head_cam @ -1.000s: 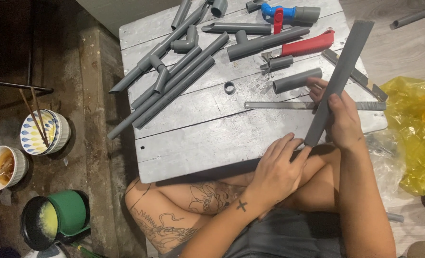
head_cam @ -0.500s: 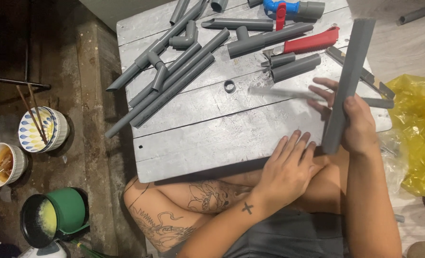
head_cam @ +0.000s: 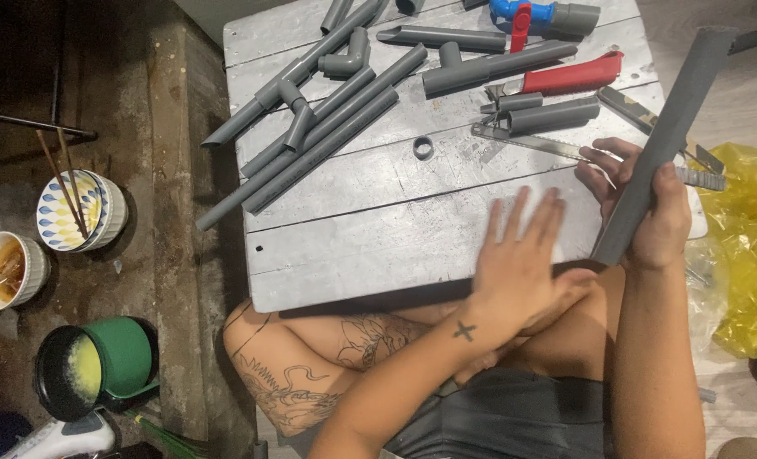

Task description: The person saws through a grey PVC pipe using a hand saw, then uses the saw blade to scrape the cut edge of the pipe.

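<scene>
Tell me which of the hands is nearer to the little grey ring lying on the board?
The left hand. It lies flat on the grey board, just below and to the right of the ring. The right hand grips a long grey pipe farther right.

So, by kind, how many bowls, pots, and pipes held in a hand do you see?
Bowls: 2, the patterned bowl and the white bowl
Green pot: 1
Grey pipe held in the right hand: 1
Total: 4

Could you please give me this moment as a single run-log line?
right hand: grips grey pipe, tilted | left hand: flat on grey board, empty | nearby: hacksaw, pipe offcuts
</scene>
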